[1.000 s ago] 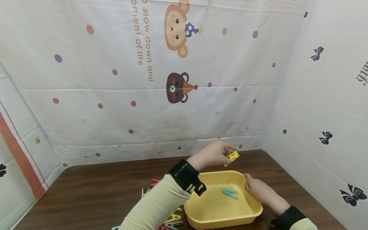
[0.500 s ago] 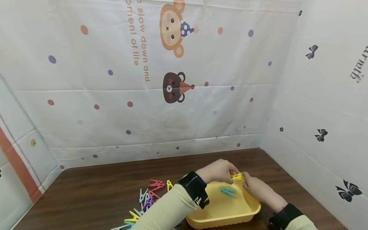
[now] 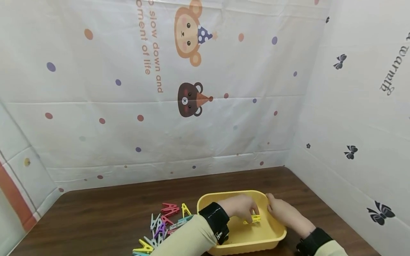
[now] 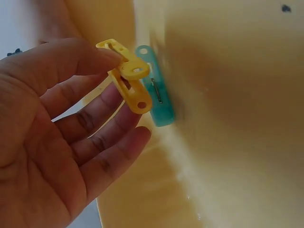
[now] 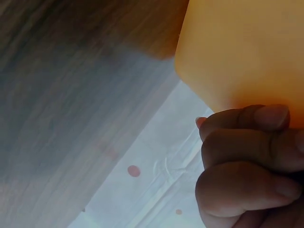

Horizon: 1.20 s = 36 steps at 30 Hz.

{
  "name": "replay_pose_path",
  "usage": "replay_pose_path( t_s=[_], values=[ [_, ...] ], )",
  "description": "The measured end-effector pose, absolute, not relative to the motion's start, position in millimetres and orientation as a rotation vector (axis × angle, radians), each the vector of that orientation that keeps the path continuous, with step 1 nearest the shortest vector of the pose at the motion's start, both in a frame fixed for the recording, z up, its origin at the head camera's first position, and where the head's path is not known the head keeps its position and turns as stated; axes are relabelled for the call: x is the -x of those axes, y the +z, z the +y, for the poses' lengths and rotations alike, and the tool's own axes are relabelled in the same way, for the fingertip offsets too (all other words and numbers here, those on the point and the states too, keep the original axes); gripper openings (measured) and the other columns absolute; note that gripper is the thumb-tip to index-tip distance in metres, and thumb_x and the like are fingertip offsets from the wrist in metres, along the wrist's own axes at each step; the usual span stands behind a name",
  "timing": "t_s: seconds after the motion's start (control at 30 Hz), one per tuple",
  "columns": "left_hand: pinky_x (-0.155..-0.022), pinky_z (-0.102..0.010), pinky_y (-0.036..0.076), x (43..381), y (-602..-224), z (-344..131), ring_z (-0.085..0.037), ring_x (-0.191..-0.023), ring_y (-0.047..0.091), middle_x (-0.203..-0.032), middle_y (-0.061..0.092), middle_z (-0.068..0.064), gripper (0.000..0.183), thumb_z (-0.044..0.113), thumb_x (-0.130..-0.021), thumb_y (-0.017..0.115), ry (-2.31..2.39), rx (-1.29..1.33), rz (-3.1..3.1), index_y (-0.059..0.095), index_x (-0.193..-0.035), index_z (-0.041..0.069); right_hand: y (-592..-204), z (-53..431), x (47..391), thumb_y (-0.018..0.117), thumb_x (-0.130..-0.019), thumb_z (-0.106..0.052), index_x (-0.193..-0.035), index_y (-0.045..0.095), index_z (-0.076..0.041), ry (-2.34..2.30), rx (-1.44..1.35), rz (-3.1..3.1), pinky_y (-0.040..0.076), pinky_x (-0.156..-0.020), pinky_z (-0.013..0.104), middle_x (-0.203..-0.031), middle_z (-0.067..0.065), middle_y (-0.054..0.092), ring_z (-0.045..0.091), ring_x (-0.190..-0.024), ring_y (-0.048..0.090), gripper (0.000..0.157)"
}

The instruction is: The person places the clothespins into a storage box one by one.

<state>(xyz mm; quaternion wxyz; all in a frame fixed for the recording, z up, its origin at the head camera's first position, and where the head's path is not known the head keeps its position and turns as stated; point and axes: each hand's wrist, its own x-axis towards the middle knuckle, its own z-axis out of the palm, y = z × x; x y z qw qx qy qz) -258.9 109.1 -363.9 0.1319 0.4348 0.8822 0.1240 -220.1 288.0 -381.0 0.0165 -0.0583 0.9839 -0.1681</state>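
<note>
My left hand [image 3: 241, 207] is down inside a yellow plastic basin [image 3: 263, 241]. Its thumb and fingers pinch a yellow clothespin [image 4: 135, 90], low over the basin's floor. A teal clothespin [image 4: 163, 105] lies in the basin, just behind the yellow one in the left wrist view; in the head view the hand hides it. On the basin's right side, my right hand [image 3: 284, 212] grips the rim, with curled fingers [image 5: 237, 185] against the outer wall in the right wrist view.
Left of the basin, a loose pile of clothespins [image 3: 161, 227] in red, purple, grey, yellow and teal lies on the dark wooden table [image 3: 96, 217], partly covered by my left sleeve [image 3: 189, 238]. A printed white cloth [image 3: 160, 135] hangs behind the table.
My left hand has come down from above the basin's far rim into the basin, carrying the yellow clothespin. My right hand keeps its grip on the rim. More of the pile shows.
</note>
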Motion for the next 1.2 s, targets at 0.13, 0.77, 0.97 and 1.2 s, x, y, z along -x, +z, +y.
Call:
replay_pose_path(
  t_s=[0.13, 0.77, 0.97, 1.2],
  values=[
    [-0.063, -0.012, 0.042, 258.5, -369.5, 108.9, -0.001, -0.069, 0.051, -0.085, 0.069, 0.006, 0.032, 0.002, -0.082, 0.075, 0.329, -1.244, 2.541, 0.078, -0.112, 0.013, -381.1, 285.7, 220.1, 0.053, -0.1, -0.006, -0.132, 0.046, 0.018, -0.499, 0.187, 3.069, 0.048, -0.059, 0.032, -0.091, 0.019, 0.071, 0.018, -0.067, 0.059, 0.04],
    [-0.061, -0.013, 0.04, 257.7, -374.3, 103.7, -0.002, -0.066, 0.049, -0.077, 0.061, 0.007, 0.029, 0.002, -0.082, 0.076, 0.349, -1.2, 2.533, 0.077, -0.109, 0.013, -378.4, 285.5, 221.6, 0.049, -0.102, -0.007, -0.137, 0.043, 0.018, -0.476, 0.199, 3.064, 0.04, -0.053, 0.027, -0.07, 0.005, 0.058, 0.014, -0.055, 0.052, 0.043],
    [-0.061, -0.012, 0.039, 257.0, -376.5, 105.0, -0.002, -0.066, 0.049, -0.077, 0.062, 0.007, 0.029, 0.001, -0.082, 0.076, 0.317, -1.206, 2.553, 0.078, -0.107, 0.014, -378.6, 284.4, 220.6, 0.047, -0.103, -0.007, -0.137, 0.043, 0.018, -0.499, 0.185, 3.05, 0.035, -0.051, 0.025, -0.064, 0.003, 0.053, 0.013, -0.051, 0.048, 0.043],
    [-0.065, -0.012, 0.041, 257.3, -378.1, 106.9, -0.002, -0.07, 0.05, -0.084, 0.066, 0.007, 0.03, 0.0, -0.081, 0.076, 0.309, -1.216, 2.553, 0.079, -0.107, 0.015, -379.5, 284.7, 217.8, 0.047, -0.102, -0.006, -0.137, 0.042, 0.018, -0.515, 0.17, 3.051, 0.033, -0.05, 0.023, -0.063, 0.003, 0.05, 0.012, -0.05, 0.045, 0.043]
  ],
)
